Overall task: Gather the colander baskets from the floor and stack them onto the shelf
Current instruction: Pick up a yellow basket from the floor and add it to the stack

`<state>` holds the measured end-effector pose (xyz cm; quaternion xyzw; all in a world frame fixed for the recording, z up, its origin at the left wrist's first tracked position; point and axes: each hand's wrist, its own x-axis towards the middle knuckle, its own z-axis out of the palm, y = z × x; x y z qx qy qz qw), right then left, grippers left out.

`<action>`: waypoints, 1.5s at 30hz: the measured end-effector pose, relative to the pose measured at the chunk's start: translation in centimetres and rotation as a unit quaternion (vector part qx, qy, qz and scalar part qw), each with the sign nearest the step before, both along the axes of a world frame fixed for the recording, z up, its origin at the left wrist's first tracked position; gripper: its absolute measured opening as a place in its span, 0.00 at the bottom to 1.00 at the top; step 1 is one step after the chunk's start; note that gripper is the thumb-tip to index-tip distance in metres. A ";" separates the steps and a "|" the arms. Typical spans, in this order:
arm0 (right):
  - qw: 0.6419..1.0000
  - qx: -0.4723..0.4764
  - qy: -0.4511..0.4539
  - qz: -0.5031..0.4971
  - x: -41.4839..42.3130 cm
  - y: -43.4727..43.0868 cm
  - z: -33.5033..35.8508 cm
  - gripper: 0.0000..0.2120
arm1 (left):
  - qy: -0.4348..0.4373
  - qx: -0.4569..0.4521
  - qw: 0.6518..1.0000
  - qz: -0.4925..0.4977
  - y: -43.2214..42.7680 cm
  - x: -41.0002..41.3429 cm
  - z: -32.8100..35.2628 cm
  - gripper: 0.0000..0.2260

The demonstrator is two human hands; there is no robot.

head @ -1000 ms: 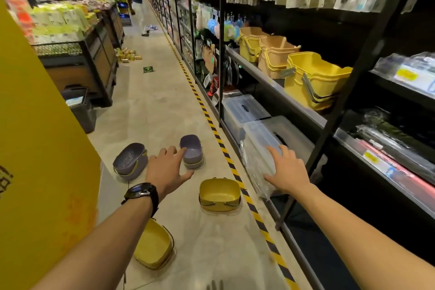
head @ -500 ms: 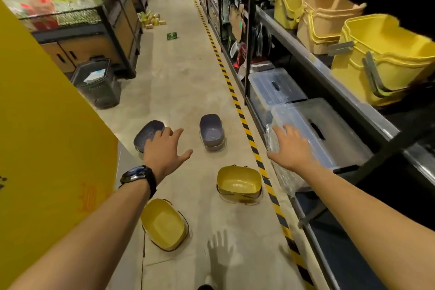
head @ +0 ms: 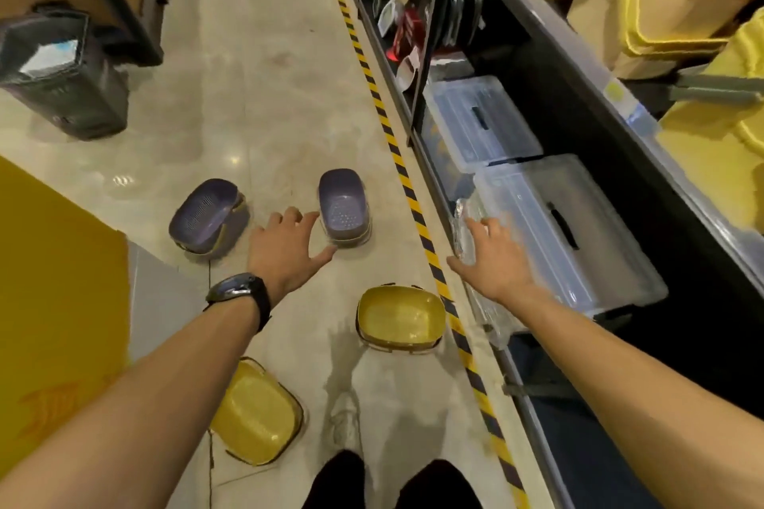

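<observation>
Four colander baskets are being shown scattered on the floor, none yet gathered. Two purple ones are lying mid-frame: the left purple basket is being seen tipped on its side, while the right purple basket is sitting upright. A yellow basket is resting upright just left of the striped floor tape, and a second yellow basket is lying tilted at lower centre.

The left hand, with a wristwatch on its wrist, is being held out with its fingers spread wide and nothing in them, close to the right purple basket; it is probably being aimed there for the first pick-up. The right hand is likewise being held open and empty, over the edge of a clear storage bin on the bottom shelf at the right, perhaps for balance; contact cannot be judged.

No brand or label writing is being made out; the shelf tags are blurred.
</observation>
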<state>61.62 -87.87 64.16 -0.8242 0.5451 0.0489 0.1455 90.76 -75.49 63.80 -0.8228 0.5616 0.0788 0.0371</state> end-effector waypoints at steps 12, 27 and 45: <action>0.978 0.172 -0.038 -0.111 -0.3 -6.9 -23.9 0.37 | 0.148 0.077 0.985 0.036 -7.3 -1.4 -23.0 0.29; 0.784 0.203 -0.272 -0.520 -3.8 -7.1 -66.0 0.28 | 0.429 -0.053 0.827 0.361 -9.3 -6.9 -66.7 0.23; 0.739 0.188 -0.336 -0.553 -1.3 -10.1 -46.0 0.23 | 0.416 -0.151 0.757 0.480 -13.5 -6.4 -46.4 0.29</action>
